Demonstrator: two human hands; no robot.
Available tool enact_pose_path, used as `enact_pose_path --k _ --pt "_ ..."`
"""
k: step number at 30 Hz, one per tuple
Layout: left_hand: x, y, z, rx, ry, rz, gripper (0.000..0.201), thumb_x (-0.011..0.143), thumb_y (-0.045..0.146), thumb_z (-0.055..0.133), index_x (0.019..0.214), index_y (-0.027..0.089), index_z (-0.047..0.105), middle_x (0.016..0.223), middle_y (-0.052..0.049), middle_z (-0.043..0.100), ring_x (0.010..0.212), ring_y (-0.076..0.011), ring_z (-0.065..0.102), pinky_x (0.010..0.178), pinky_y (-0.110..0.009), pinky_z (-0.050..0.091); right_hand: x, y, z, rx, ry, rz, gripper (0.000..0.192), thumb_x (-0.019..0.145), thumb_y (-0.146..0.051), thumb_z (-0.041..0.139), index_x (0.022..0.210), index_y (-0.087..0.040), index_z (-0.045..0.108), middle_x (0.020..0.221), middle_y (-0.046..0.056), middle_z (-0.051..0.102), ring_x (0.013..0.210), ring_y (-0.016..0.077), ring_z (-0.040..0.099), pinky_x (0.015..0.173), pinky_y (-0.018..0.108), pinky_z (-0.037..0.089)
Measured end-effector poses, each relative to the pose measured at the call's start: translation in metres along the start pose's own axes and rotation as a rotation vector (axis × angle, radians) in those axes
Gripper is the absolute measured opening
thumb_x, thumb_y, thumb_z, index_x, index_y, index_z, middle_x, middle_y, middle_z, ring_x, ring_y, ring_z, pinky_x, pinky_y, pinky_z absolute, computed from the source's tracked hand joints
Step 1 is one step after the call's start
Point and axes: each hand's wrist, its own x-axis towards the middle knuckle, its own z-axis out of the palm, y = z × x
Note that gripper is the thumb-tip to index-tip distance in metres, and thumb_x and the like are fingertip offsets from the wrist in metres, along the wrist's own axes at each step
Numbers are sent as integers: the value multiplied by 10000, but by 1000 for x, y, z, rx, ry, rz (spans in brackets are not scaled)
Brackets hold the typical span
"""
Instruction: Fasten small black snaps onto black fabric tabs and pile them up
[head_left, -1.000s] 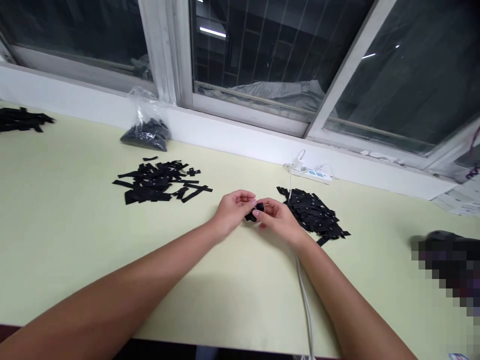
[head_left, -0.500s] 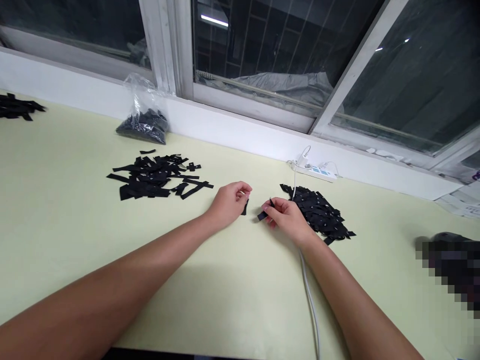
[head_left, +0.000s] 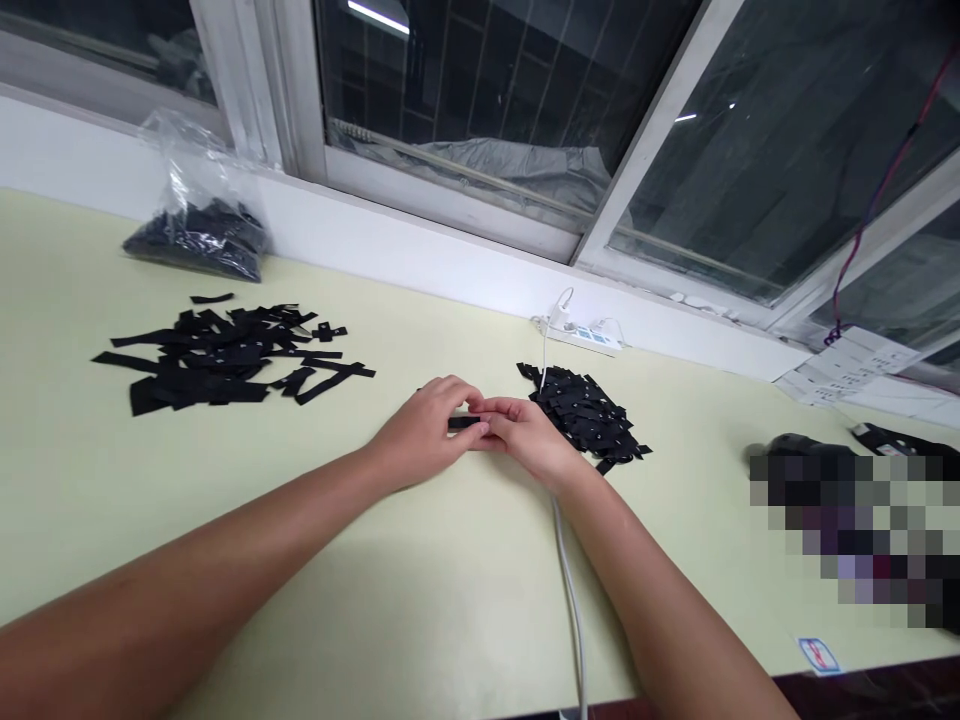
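Note:
My left hand and my right hand meet at the middle of the pale green table, fingertips together. Between them they pinch a small black strip lying flat just above the tabletop. A heap of small black pieces lies just to the right of my right hand. A looser pile of longer black strips lies to the left, well apart from my left hand.
A clear plastic bag of black parts leans against the window sill at the back left. A white power strip sits by the sill; its white cable runs under my right forearm to the table's front edge. A blurred dark object lies at the right.
My hands were apart half a second ago, each holding a small black piece. Now they have come together on one black strip. The view has swung to the right.

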Motion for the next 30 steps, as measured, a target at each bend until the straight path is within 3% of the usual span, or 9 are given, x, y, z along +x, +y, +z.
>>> enact_pose_path --k 9,12,16,20,24,30 --pt "2 -7 -4 83 -35 65 106 866 163 547 875 204 644 931 -27 628 901 -192 576 805 -340 452 -7 -9 7 95 -136 19 286 783 -271 726 1030 -134 685 991 77 715 971 192 675 1022 403 517" --pt "3 -7 -4 69 -32 35 140 889 170 520 871 206 654 925 -17 639 839 -169 582 752 -317 445 -6 -8 5 129 -111 30 271 785 -287 744 999 -132 685 999 89 717 961 188 680 1017 398 524" --pt "3 -8 -7 83 30 -29 134 905 217 525 859 201 650 917 -13 643 784 -157 577 697 -305 431 -4 -5 1 83 -49 76 269 791 -347 761 918 -118 701 893 92 711 823 170 690 890 368 583" --pt "5 -8 -9 128 39 27 127 902 187 517 867 193 639 934 -17 643 808 -162 586 741 -317 437 -4 -4 -2 78 -1 96 262 760 -335 803 888 -123 716 811 54 686 725 127 660 780 302 603" --pt "5 -10 -10 167 30 79 151 912 159 484 905 190 632 958 -28 640 860 -177 598 792 -339 447 -4 -4 -4 137 -4 97 264 771 -343 796 904 -128 725 908 66 702 750 116 663 772 273 604" --pt "3 -7 -9 229 17 59 172 896 192 506 973 196 660 1005 -44 670 938 -216 611 832 -380 459 -3 -3 -4 83 78 67 275 668 -273 858 857 -137 712 812 50 705 719 129 668 757 285 600"
